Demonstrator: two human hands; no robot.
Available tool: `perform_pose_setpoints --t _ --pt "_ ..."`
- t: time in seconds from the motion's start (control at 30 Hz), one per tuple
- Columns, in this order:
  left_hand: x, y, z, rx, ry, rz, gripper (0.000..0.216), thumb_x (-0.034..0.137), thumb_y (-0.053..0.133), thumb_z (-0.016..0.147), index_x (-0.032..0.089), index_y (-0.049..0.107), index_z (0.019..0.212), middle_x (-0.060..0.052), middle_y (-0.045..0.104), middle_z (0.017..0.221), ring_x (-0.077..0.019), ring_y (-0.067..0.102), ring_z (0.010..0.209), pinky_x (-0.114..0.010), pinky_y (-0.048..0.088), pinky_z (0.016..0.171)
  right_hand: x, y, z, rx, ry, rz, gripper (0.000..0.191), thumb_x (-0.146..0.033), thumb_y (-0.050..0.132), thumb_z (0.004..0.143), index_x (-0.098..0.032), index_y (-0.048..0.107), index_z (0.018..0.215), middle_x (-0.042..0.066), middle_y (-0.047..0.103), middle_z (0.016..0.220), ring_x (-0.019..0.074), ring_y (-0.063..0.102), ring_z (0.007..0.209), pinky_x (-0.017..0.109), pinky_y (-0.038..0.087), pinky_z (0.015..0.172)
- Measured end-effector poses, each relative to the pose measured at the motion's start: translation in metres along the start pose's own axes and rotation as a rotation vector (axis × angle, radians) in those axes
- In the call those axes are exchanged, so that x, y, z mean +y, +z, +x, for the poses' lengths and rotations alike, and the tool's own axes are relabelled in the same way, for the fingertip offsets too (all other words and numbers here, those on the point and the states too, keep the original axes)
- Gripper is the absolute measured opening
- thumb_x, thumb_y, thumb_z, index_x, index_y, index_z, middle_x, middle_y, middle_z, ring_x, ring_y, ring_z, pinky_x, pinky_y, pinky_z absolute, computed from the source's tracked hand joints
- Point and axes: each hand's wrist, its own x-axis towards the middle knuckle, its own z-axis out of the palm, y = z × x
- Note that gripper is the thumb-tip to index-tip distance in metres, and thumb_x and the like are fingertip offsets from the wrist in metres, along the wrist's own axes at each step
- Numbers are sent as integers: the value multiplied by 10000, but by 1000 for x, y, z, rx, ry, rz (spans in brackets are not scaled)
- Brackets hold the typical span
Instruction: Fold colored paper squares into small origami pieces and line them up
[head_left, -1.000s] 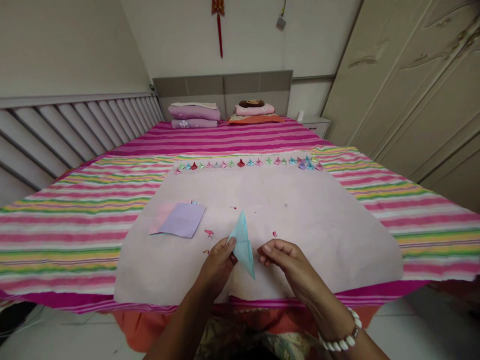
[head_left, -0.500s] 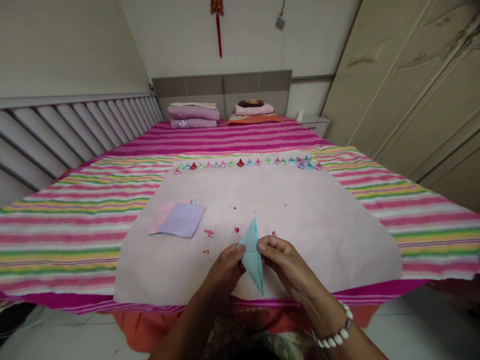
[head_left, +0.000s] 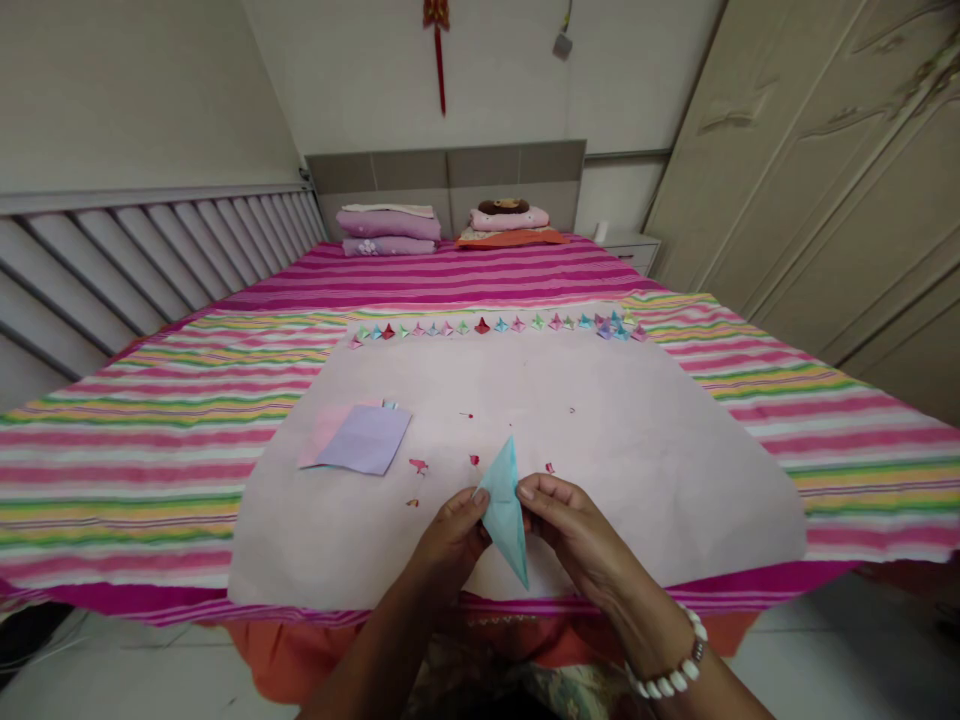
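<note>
A light blue sheet of origami paper (head_left: 505,515), folded to a pointed shape, is held upright between my two hands above the near part of the white sheet. My left hand (head_left: 454,530) pinches its left edge, thumb on the front face. On the other side, my right hand (head_left: 570,525) grips the right edge between thumb and fingers; a white bead bracelet (head_left: 671,680) circles that wrist. The fingertips behind the paper are hidden. To the left lies a small pile of square papers, a purple sheet (head_left: 367,440) over a pink sheet (head_left: 327,430).
A large white sheet (head_left: 637,430) covers the near part of the striped bed (head_left: 135,450). Several small folded paper pieces (head_left: 482,326) stand in a row along its far edge. Small red scraps (head_left: 418,466) lie near my hands. Folded bedding (head_left: 390,225) rests by the headboard.
Almost nothing differs. Both hands keep the same grip on the blue paper, and the whole view has shifted very slightly.
</note>
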Motion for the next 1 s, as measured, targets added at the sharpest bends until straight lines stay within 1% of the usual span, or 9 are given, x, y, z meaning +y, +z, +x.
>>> perform_pose_setpoints --t 0.2,0.43,0.6,0.87,1.0 --pt "2 2 -1 -12 8 20 296 423 656 780 131 678 734 -57 685 673 -209 642 763 -314 470 739 -1 1 0 -8 1 3 252 -376 765 695 -155 655 646 -18 570 597 106 478 591 245 361 606" --pt "-3 -3 1 -40 17 -9 285 400 628 815 123 681 772 -65 692 686 -211 650 761 -324 472 747 0 0 -1 -3 7 -5 247 -376 784 672 -157 671 663 -20 569 601 106 472 595 247 362 614" --pt "-3 -2 0 -33 11 2 285 400 626 816 122 678 781 -64 690 689 -212 650 766 -325 470 754 1 -1 -1 -3 16 -4 254 -380 790 662 -154 675 670 -19 573 606 102 474 591 243 362 611" --pt "-1 -1 1 -7 5 5 286 411 649 794 130 658 742 -47 673 659 -206 647 757 -320 468 749 -1 0 -2 5 25 -26 261 -383 805 642 -159 677 684 -12 588 624 108 481 592 246 371 608" --pt "-2 -2 0 -26 6 11 297 418 627 810 126 657 763 -58 680 682 -215 650 781 -327 469 756 0 -1 -2 8 23 -27 265 -394 796 652 -161 672 681 -10 580 624 113 479 593 251 374 605"
